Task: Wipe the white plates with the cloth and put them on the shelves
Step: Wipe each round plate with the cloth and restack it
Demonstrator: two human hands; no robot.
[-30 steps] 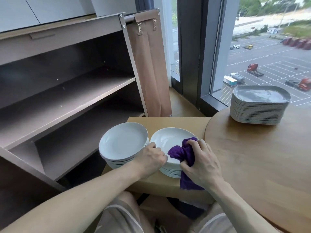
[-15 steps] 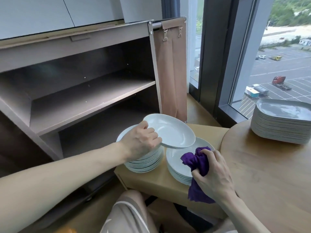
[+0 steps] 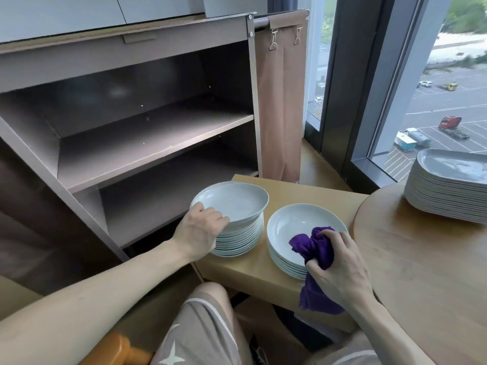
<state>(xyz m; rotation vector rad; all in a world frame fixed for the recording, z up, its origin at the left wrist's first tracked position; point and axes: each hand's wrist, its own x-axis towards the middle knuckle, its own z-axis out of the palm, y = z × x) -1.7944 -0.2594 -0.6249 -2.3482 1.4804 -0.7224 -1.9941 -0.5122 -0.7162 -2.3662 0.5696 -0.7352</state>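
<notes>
Here, the left hand (image 3: pixel 200 229) grips the top plate (image 3: pixel 233 202), hollow upward; the right hand (image 3: pixel 340 264) clutches the cloth (image 3: pixel 315 246).

Bright daylight from window (image 3: pixel 434 106), dim shelves (image 3: pixel 147 138), wide-angle bending at edges

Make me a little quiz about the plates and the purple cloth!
1. True or false: the right hand holds the purple cloth.
2. Which stack of white plates is taller? A: the left stack. B: the right stack.
3. What does the left hand grip?
Key: 1 true; 2 A; 3 the top plate of the left stack.
</notes>
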